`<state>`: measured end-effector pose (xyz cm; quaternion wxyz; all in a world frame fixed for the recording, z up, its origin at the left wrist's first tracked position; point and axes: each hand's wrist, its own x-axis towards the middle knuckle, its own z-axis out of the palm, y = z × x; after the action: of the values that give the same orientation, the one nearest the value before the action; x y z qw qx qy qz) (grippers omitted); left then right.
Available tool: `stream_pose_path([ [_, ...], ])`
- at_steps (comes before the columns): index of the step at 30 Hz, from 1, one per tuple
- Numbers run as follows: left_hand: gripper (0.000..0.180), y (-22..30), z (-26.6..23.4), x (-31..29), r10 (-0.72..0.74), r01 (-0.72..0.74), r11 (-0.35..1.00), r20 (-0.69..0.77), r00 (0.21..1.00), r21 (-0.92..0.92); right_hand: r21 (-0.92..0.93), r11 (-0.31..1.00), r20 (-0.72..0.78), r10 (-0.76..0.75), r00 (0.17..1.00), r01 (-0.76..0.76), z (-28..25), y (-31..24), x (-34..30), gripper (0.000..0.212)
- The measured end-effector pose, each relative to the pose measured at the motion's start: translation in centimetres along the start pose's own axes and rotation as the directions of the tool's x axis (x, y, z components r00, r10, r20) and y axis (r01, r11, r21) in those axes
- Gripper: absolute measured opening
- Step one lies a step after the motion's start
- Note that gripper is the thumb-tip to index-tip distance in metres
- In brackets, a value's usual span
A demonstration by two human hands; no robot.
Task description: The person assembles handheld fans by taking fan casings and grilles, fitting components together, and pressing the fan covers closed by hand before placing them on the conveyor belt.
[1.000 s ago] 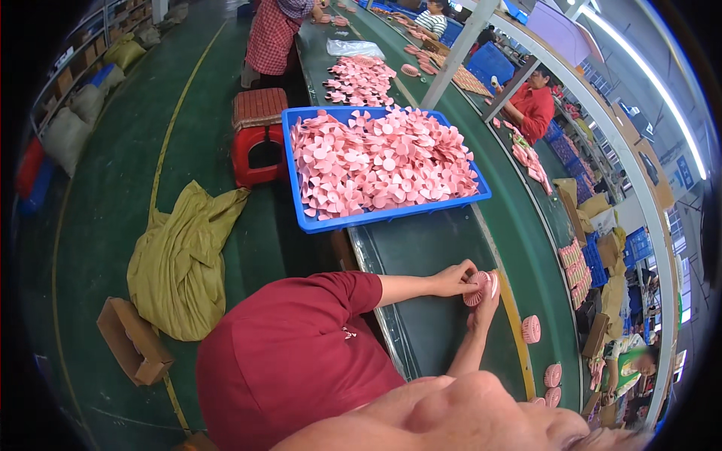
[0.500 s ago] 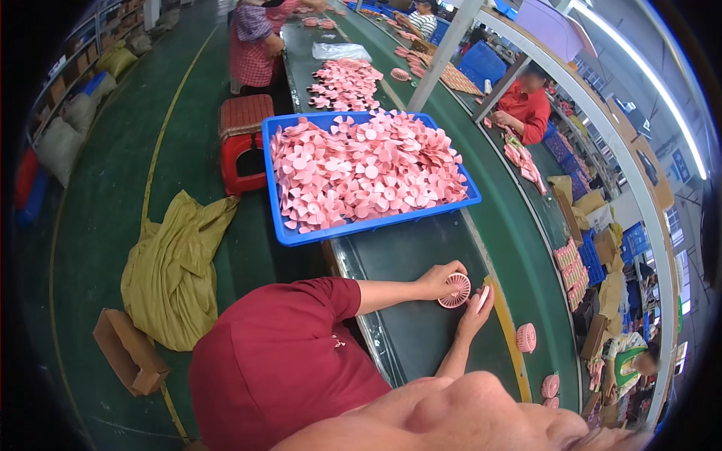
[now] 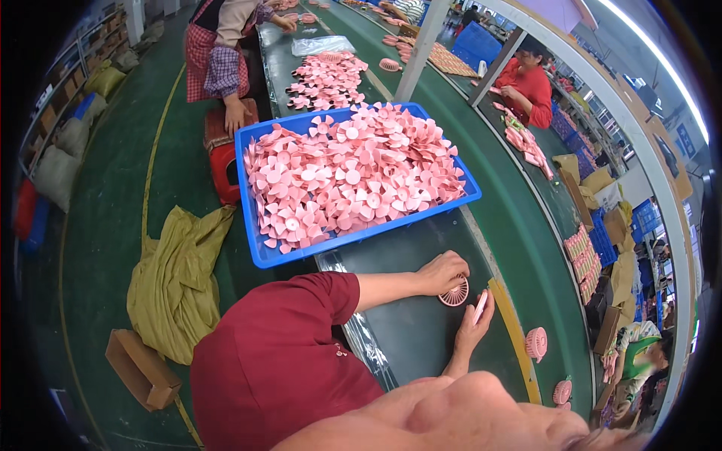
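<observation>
My left hand (image 3: 444, 272) is closed at the upper rim of a round pink fan guard (image 3: 453, 292), its fingers curled over the edge. The guard's radial slats face up, above the dark worktop. Close beside it, my right hand (image 3: 471, 328) pinches a pale pink piece (image 3: 480, 307) seen edge-on between thumb and fingers. The exact kind of this piece does not show. The two held things are apart. Beyond my hands stands a blue tray (image 3: 368, 234) heaped with pink fan blades (image 3: 353, 177).
A green conveyor belt (image 3: 511, 255) runs along the right, carrying pink fan housings (image 3: 536, 343). More blades (image 3: 329, 79) lie behind the tray. A red stool (image 3: 223, 167), an olive cloth (image 3: 180, 282) and a cardboard box (image 3: 143, 368) stand at left. Co-workers sit across the belt.
My left fingers have shifted to the guard's upper edge, and my right hand is slightly lower. At the far left, a co-worker has moved and now reaches down to the stool. The view has shifted slightly.
</observation>
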<state>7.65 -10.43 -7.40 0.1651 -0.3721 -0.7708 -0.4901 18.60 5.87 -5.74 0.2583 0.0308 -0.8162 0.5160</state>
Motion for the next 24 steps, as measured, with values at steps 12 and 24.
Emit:
stream_pose_path([
  [12,0.030,0.9,-1.2,0.3,-0.095,0.091,0.991,-0.038,0.995,-0.101,0.036,0.998,0.037,0.051,0.998,-0.052,0.0,-0.4,-0.2,0.060],
  [24,0.026,1.2,-1.9,0.5,-0.191,0.176,0.947,-0.032,0.981,-0.270,0.001,0.999,0.053,0.038,0.998,-0.038,0.1,-0.7,-0.3,0.061],
])
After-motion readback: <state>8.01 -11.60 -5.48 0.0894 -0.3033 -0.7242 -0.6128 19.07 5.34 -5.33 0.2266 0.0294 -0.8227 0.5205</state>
